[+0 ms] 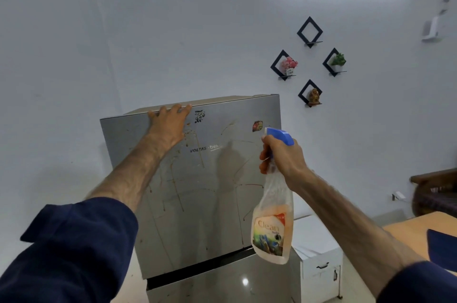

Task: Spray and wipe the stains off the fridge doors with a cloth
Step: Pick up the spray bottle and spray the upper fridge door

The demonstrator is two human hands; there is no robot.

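A grey steel fridge stands in front of me; its upper door [197, 194] is streaked with brown drips and smears. My left hand [169, 123] lies flat against the door's top edge, fingers hooked over it. My right hand [282, 157] grips the neck of a clear spray bottle [272, 223] with a blue trigger head and orange liquid, nozzle aimed at the door's upper right. The lower door [222, 288] shows below a dark gap. A dark blue cloth [441, 250] lies on the table at the right.
A white cabinet [319, 260] stands right of the fridge. A light wooden table [408, 231] reaches in from the right edge. A dark wooden seat [435, 191] sits at the far right. Black diamond wall shelves [309, 30] hang above the fridge.
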